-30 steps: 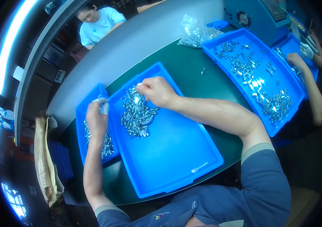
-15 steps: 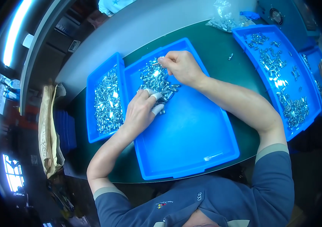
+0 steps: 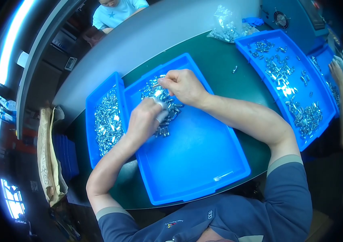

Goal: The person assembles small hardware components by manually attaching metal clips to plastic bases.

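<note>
A heap of small shiny metal cylinders point(image 3: 173, 108) lies toward the far left of the large blue tray point(image 3: 191, 161). Over its far part, my right hand point(image 3: 187, 88) is closed in a pinch, with what looks like a small metal cylinder at the thumb and fingertip. My left hand point(image 3: 142, 121), wearing white finger covers, reaches over the near left side of the heap. Its fingers are curled together and slightly blurred; what lies in them is hidden. A few cylinders point(image 3: 163, 131) lie just below it. One clear, elongated piece point(image 3: 224, 176) rests at the tray's near right corner.
A narrower blue tray point(image 3: 91, 133) full of cylinders stands left, another point(image 3: 260, 66) with scattered ones right. A clear bag of parts point(image 3: 226, 30) and a loose cylinder point(image 3: 234, 69) lie behind. One person point(image 3: 117, 14) sits across; another's arm point(image 3: 342, 101) shows far right.
The view has shifted, bringing the person across further into sight. My left fingers have curled in more, and several cylinders now show below that hand. My right hand stays pinched over the heap.
</note>
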{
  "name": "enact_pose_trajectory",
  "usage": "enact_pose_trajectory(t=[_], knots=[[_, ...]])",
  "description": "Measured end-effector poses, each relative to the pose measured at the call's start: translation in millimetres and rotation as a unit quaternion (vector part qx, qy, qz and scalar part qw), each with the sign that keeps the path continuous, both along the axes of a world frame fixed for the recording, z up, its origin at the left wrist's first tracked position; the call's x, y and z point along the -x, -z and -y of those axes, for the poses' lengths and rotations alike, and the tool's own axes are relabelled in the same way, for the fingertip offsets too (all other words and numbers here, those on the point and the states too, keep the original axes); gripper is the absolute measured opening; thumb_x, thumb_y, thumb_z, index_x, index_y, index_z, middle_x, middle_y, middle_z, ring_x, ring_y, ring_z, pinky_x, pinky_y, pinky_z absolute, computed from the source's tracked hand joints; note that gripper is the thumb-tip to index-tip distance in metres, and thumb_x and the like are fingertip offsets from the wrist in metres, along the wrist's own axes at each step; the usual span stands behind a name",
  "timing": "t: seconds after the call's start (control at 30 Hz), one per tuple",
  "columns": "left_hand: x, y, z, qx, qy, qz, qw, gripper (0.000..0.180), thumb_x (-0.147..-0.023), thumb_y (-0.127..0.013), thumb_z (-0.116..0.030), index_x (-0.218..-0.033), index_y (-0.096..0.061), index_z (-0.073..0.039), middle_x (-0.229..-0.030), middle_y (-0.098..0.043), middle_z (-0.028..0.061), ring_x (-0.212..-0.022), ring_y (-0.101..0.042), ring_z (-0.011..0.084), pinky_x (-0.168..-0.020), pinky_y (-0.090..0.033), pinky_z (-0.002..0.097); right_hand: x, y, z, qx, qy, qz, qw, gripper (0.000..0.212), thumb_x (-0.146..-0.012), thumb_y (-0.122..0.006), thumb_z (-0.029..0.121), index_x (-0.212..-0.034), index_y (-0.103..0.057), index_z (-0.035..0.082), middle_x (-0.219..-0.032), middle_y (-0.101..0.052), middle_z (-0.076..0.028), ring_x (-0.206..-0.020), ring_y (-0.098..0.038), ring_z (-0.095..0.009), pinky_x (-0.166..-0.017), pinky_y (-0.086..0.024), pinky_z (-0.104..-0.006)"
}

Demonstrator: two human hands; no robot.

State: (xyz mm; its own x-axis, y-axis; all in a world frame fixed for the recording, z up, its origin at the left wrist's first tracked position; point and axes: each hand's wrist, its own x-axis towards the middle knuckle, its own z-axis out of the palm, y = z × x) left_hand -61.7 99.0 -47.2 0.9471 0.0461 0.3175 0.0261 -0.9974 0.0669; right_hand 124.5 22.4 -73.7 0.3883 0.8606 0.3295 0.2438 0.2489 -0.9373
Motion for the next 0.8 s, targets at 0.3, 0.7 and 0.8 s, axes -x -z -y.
enact_pose_trajectory(t=[0.3, 0.7, 0.8], knots=[[-9.8, 4.8, -34.6, 0.267, -0.147, 0.117, 0.945, 0.018, -0.083, -0.079, -0.006, -0.098, -0.071, 0.0, -0.09, -0.072, 0.0128, -0.08, -0.071, 0.0222, -0.072, -0.056, 0.0341, 2.2, -1.0, 2.3, 0.039, -0.037, 0.017, 0.998, 0.033, -0.097, -0.066, 0.028, -0.079, -0.069, 0.001, -0.06, -0.06, -0.002, -0.055, -0.053, -0.008, -0.05, -0.04, -0.0292], [-0.8, 2.7, -34.4, 0.24, -0.118, 0.135, 0.954, 0.02, -0.079, -0.081, -0.005, -0.097, -0.071, -0.003, -0.089, -0.071, 0.0123, -0.081, -0.07, 0.0254, -0.071, -0.056, 0.0358, 3.3, -2.7, 4.5, 0.052, -0.019, 0.086, 0.995, 0.03, -0.097, -0.066, 0.026, -0.08, -0.069, 0.001, -0.06, -0.06, -0.003, -0.054, -0.053, -0.009, -0.05, -0.04, -0.0301], [0.1, 3.4, -34.5, 0.147, -0.099, 0.118, 0.977, 0.021, -0.08, -0.08, -0.003, -0.099, -0.071, -0.002, -0.088, -0.071, 0.0105, -0.081, -0.069, 0.0228, -0.073, -0.055, 0.0343, 5.2, -2.3, 6.8, 0.027, 0.011, 0.173, 0.984, 0.028, -0.095, -0.067, 0.025, -0.081, -0.069, 0.0, -0.061, -0.062, -0.008, -0.053, -0.056, -0.017, -0.052, -0.042, -0.0344]])
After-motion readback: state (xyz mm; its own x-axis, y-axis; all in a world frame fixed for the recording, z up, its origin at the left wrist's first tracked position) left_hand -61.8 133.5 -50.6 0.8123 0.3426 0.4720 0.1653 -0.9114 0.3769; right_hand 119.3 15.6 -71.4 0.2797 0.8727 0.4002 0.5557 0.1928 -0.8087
